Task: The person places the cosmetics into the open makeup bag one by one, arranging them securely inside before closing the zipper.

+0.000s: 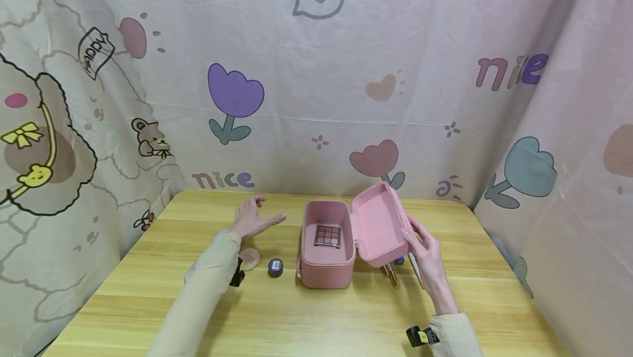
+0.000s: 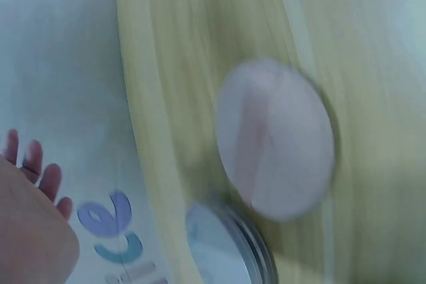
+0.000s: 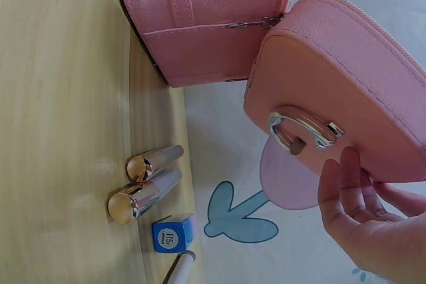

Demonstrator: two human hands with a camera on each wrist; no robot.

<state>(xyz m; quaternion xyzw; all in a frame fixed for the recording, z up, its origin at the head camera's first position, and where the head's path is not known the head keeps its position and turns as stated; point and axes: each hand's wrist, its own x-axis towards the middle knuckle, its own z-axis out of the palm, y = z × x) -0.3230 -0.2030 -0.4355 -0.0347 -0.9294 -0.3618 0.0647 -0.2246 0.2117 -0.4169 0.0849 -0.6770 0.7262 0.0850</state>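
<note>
A pink cosmetic case stands unzipped on the table, its lid swung out to the right. Inside lies an eyeshadow palette with several pans. My right hand grips the lid's outer edge, thumb over the rim and fingers underneath. In the right wrist view those fingers rest by the lid's metal-ended handle. My left hand is held left of the case, thumb and fingers spread, holding nothing. A round powder puff lies near the left wrist, beside a small dark-lidded jar.
Two gold-capped tubes, a blue-ended lipstick box and a white stick lie right of the case, partly under the lid. A round, layered silvery item lies by the puff. A printed curtain hangs behind the table.
</note>
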